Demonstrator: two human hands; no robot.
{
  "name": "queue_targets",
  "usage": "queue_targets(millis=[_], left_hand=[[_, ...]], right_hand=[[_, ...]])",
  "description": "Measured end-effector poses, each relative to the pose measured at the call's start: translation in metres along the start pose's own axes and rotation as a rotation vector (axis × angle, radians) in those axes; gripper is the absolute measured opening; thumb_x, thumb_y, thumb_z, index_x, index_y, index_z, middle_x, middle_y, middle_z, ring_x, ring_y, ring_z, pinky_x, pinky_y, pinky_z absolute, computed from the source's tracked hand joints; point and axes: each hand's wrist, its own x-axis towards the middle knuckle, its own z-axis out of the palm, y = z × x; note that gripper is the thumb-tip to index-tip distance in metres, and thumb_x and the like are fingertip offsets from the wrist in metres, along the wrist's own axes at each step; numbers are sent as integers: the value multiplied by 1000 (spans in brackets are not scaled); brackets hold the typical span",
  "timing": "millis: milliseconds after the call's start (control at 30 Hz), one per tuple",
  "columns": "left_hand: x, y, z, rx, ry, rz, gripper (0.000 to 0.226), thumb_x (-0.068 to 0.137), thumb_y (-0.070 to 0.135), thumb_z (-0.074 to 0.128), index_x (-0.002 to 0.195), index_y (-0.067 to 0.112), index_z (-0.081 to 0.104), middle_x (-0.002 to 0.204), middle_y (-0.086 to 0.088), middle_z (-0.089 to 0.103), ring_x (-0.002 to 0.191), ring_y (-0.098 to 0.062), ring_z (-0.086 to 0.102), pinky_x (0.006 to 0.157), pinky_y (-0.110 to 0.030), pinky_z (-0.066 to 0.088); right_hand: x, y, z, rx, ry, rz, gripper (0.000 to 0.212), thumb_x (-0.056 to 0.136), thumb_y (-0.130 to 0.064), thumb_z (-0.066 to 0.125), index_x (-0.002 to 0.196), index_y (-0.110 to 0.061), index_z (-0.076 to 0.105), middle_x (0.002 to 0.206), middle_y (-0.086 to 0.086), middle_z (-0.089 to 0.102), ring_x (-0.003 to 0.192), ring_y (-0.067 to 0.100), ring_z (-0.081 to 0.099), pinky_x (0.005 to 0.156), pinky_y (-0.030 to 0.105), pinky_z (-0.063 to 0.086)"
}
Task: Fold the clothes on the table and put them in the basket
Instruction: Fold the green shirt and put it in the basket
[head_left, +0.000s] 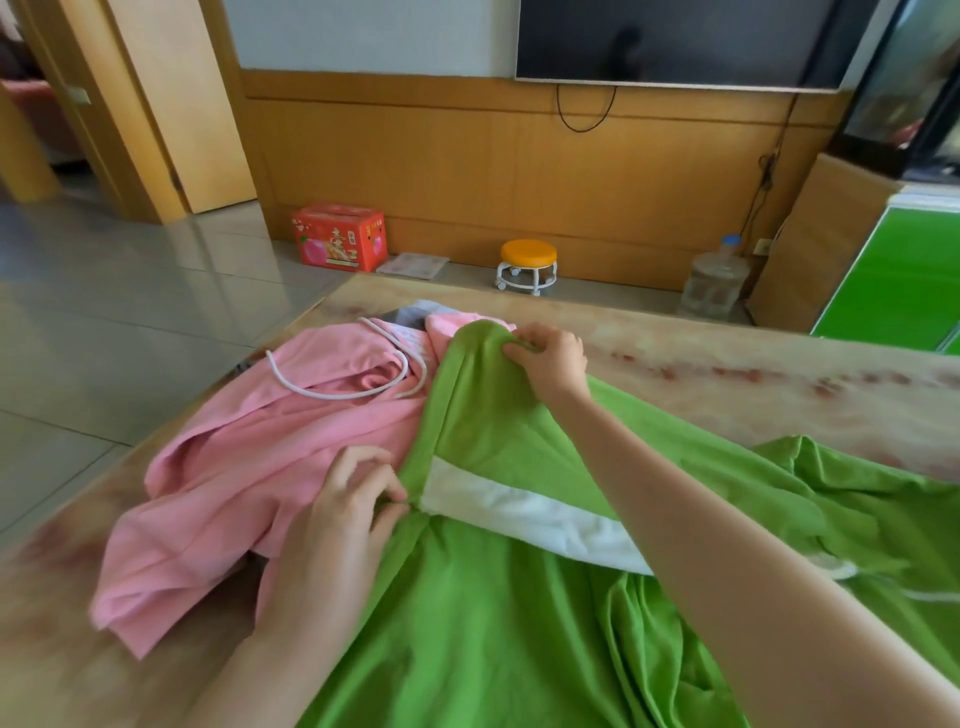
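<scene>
A large green garment (498, 597) with a white band (524, 512) lies spread over the near and right part of the table (727, 374). My left hand (353, 499) pinches its left edge next to the white band. My right hand (550, 358) grips the green cloth at its far end, where it bunches up. A pink hooded garment (270, 457) with white drawstrings (332, 389) lies crumpled to the left, partly under the green one. A bit of grey cloth (410, 314) shows behind the pink one. No basket is in view.
The table's left edge runs diagonally past the pink garment. On the floor beyond stand a red carton (340, 236), a small orange-topped stool (527, 265) and a water jug (717, 280). A green panel (904, 275) stands at the far right.
</scene>
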Motion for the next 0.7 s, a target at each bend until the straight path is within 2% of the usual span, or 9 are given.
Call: queue_targets(millis=[100,200,300,367,467,500,567,633,700], left_hand=[[-3,-7,-1,-38,85,21,33,73,-3,73,73,18,48,97,8,56,81,-12,56,63,-36,47],[-8,-12,0,-48,115,38,29,73,-7,71,75,13,50,96,6,58,83,-16,60,65,-42,50],[-12,-13,2,-14,101,20,32,70,-9,73,77,15,53,99,6,59,83,-16,59,68,-36,47],[-15,-10,3,21,93,22,37,69,-11,71,86,19,58,106,6,58,93,-12,54,73,-25,37],[-11,8,1,56,106,153,47,79,3,53,123,21,57,135,6,50,127,-14,45,105,-20,25],[-6,13,3,86,67,231,50,83,10,44,130,19,54,141,4,47,134,-16,39,112,-26,20],[7,17,15,208,-78,350,48,86,21,37,130,18,57,142,-1,48,137,-22,37,115,-40,16],[16,6,33,367,-223,361,45,86,31,38,122,19,63,135,-3,55,133,-22,42,114,-41,10],[21,-6,45,446,-316,315,47,85,38,38,121,22,64,133,-4,58,132,-17,40,115,-38,2]], right_hand=[[-4,3,6,37,1,33,21,84,-27,70,105,-21,70,110,2,68,115,27,45,89,30,30],[-6,12,11,99,20,84,19,83,-26,71,102,-22,71,107,1,69,116,28,48,95,33,34],[-10,13,12,17,-32,97,32,87,-29,66,119,-22,63,122,0,63,119,27,40,93,32,30],[-15,10,10,-12,-6,4,47,91,-30,61,135,-19,49,138,2,51,125,27,35,100,32,27],[-32,5,14,-61,47,-318,56,96,-29,52,147,-15,34,152,5,34,140,24,26,114,34,18],[-36,6,17,-89,18,-404,56,97,-29,50,148,-14,32,154,6,30,143,23,23,116,35,15],[-38,8,24,-170,-106,-470,53,99,-30,44,148,-15,29,156,6,25,146,21,18,119,38,13],[-34,8,30,-250,-278,-410,49,103,-32,35,149,-19,28,158,3,18,147,19,10,119,40,8],[-28,2,33,-290,-369,-350,50,104,-34,30,151,-20,24,160,2,11,148,21,1,119,40,1]])
